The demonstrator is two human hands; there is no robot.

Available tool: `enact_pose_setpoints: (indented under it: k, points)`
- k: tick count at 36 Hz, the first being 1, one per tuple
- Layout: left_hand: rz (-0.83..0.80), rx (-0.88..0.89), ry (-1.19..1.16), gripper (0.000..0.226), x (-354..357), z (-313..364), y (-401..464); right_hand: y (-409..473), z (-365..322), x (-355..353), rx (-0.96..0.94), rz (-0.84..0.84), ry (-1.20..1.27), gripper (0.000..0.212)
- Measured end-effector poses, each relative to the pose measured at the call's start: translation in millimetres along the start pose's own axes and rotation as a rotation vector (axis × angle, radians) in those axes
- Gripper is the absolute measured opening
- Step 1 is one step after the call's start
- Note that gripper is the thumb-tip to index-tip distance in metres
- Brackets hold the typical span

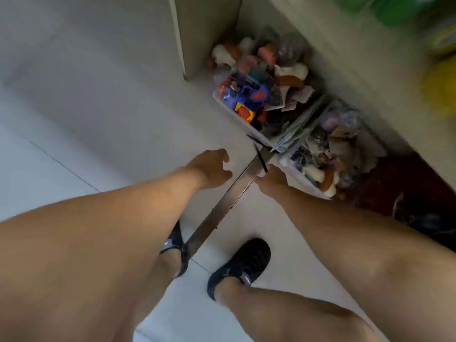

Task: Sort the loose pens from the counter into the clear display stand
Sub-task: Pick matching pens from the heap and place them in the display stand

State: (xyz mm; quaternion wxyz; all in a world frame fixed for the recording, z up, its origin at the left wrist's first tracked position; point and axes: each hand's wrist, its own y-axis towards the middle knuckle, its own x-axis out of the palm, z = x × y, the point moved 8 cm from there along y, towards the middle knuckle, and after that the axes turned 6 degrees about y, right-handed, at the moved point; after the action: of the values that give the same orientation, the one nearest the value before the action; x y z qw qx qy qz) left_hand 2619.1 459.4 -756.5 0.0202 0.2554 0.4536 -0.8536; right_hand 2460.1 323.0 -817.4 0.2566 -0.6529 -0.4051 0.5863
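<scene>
I am looking down at a pale tiled floor. A thin black pen (261,157) sticks up out of my right hand (270,180), whose fingers are closed around its lower end, beside a clear bin. A second dark pen (255,140) lies on the floor against the other bin's near edge. My left hand (212,167) hovers just left of them, fingers spread, holding nothing. No counter and no clear display stand are in view. The picture is blurred.
Two clear bins full of small toys, one (223,101) further and one (299,180) nearer, stand against a grey cabinet (204,33). A metal floor strip (222,206) runs diagonally between my hands. My feet in black shoes (243,264) stand below. A dark mat (394,183) lies at the right.
</scene>
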Motion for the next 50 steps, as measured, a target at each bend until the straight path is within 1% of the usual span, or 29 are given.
enact_pose_setpoints:
  k: [2, 5, 8, 11, 13, 14, 16, 18, 20, 23, 25, 28, 30, 32, 34, 36, 38, 41, 43, 44, 46, 48, 50]
  points:
    - [0.016, 0.018, 0.000, 0.041, 19, -20, 42, 54, 16, 24, 0.036, 0.061, -0.002, 0.066]
    - [0.032, 0.044, 0.008, 0.040, 31, -34, 73, 105, 34, 43, 0.082, 0.197, 0.027, 0.068]
    - [0.033, 0.068, 0.030, 0.040, 47, -50, 107, 147, 48, 64, 0.133, 0.293, 0.002, 0.068]
    - [0.034, 0.082, 0.044, 0.040, 57, -55, 117, 159, 59, 71, 0.111, 0.414, -0.071, 0.054]
    - [0.054, 0.090, 0.039, 0.041, 59, -54, 113, 156, 59, 77, 0.043, 0.409, -0.148, 0.043]
    - [0.076, 0.090, 0.027, 0.041, 59, -53, 111, 153, 54, 78, -0.032, 0.407, -0.184, 0.037]
    - [0.114, 0.100, 0.012, 0.040, 56, -50, 109, 146, 36, 71, -0.241, 0.446, -0.246, 0.027]
    - [0.130, 0.106, 0.009, 0.039, 54, -48, 112, 144, 12, 58, -0.424, 0.497, -0.335, 0.026]
    - [0.150, 0.112, 0.012, 0.038, 49, -48, 117, 154, -7, 52, -0.519, 0.491, -0.385, 0.027]
    - [0.168, 0.112, 0.000, 0.035, 44, -48, 129, 168, -19, 49, -0.517, 0.465, -0.467, 0.028]
    - [0.177, 0.097, -0.025, 0.032, 43, -51, 134, 171, -23, 53, -0.497, 0.483, -0.530, 0.029]
    - [0.177, 0.072, -0.076, 0.030, 47, -61, 135, 169, -24, 62, -0.430, 0.512, -0.542, 0.026]
    - [0.161, 0.069, -0.071, 0.030, 54, -67, 132, 170, -21, 65, -0.374, 0.533, -0.560, 0.025]
    - [0.141, 0.071, -0.061, 0.032, 62, -72, 129, 168, -16, 64, -0.360, 0.570, -0.560, 0.023]
    - [0.127, 0.065, -0.050, 0.032, 69, -78, 126, 166, -5, 66, -0.382, 0.549, -0.578, 0.029]
    - [0.122, 0.061, -0.033, 0.033, 75, -83, 123, 162, 0, 65, -0.473, 0.555, -0.596, 0.038]
    - [0.104, 0.058, -0.029, 0.033, 81, -85, 121, 160, 4, 62, -0.534, 0.568, -0.601, 0.038]
    - [0.090, 0.062, -0.035, 0.032, 89, -85, 117, 160, 11, 57, -0.523, 0.507, -0.498, 0.024]
    - [0.091, 0.056, -0.050, 0.031, 89, -81, 109, 151, 13, 55, -0.529, 0.453, -0.450, 0.023]
    - [0.089, 0.048, -0.066, 0.030, 89, -77, 102, 144, 18, 53, -0.496, 0.417, -0.396, 0.023]
    - [0.101, 0.030, -0.108, 0.028, 85, -72, 85, 126, 32, 49, -0.408, 0.364, -0.144, 0.019]
    - [0.068, 0.010, -0.117, 0.029, 82, -65, 62, 96, 41, 45, -0.297, 0.317, 0.132, 0.011]
    - [0.014, -0.054, -0.132, 0.034, 74, -56, 29, 51, 38, 42, -0.211, 0.196, 0.431, 0.013]
